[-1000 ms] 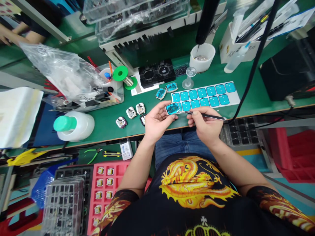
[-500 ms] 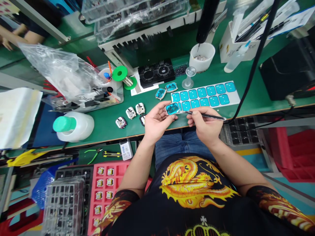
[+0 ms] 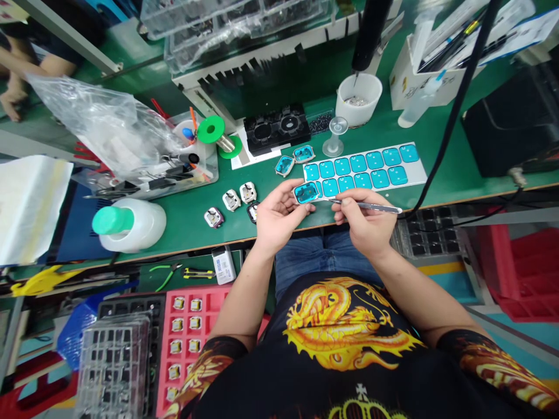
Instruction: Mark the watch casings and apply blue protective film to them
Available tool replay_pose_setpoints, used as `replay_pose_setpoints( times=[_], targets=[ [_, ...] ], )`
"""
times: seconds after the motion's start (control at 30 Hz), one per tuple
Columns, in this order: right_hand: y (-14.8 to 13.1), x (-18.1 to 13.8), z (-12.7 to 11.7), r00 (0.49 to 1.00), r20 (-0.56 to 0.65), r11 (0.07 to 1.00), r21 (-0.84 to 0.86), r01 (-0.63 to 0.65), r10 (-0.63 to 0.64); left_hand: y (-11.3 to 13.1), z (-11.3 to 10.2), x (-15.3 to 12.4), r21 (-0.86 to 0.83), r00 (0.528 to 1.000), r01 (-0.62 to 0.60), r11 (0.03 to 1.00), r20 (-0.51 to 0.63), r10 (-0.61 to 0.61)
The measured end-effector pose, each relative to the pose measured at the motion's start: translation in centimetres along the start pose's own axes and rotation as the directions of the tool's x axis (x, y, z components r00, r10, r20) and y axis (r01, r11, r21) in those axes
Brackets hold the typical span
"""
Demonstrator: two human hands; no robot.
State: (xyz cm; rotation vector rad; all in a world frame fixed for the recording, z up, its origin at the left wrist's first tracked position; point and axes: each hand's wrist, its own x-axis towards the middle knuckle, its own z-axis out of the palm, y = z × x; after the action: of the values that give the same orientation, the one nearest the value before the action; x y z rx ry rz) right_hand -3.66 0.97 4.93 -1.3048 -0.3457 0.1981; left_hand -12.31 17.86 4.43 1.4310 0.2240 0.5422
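Note:
Between its thumb and fingers, my left hand [image 3: 279,215] pinches a watch case [image 3: 306,192] whose face is covered with a blue film. Metal tweezers [image 3: 376,207] lie in the grip of my right hand [image 3: 364,221], their tips pointing left toward the case. Behind both hands is a white sheet [image 3: 417,173] bearing rows of blue adhesive pieces. Two more blue-filmed watch cases [image 3: 304,153] sit beyond the left hand. To its left rest several watch cases [image 3: 231,199] with bare inner parts showing; one dark case is partly hidden by the hand.
A white bottle with a green cap [image 3: 131,224] and a solder spool [image 3: 218,137] stand to the left. Farther back are a black fixture [image 3: 278,129], a white cup [image 3: 358,100] and a clear dispenser [image 3: 335,137]. A black cable [image 3: 452,110] hangs at right. A pink tray [image 3: 186,326] lies below.
The tweezer tips have drawn back slightly to the right, away from the watch case's edge. My left hand keeps the case in nearly the same place.

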Motion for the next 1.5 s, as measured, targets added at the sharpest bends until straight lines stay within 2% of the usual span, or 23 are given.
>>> replay_pose_setpoints(
  times=[0.43, 0.9, 1.5],
  targets=[
    [-0.01, 0.02, 0.24, 0.999, -0.034, 0.999, -0.051, 0.017, -0.018, 0.12, 0.17, 0.0, 0.01, 1.0, 0.005, 1.0, -0.016, -0.005],
    [-0.29, 0.27, 0.41, 0.999, -0.048, 0.999, -0.039, 0.004, -0.006, -0.17, -0.04, -0.06, 0.003, 1.0, -0.007, 1.0, 0.013, 0.007],
    [-0.28, 0.42, 0.45, 0.998, -0.065, 1.0, -0.014, -0.008, 0.007, 0.0, 0.08, -0.04, -0.007, 1.0, 0.028, 1.0, -0.01, -0.028]
  ],
)
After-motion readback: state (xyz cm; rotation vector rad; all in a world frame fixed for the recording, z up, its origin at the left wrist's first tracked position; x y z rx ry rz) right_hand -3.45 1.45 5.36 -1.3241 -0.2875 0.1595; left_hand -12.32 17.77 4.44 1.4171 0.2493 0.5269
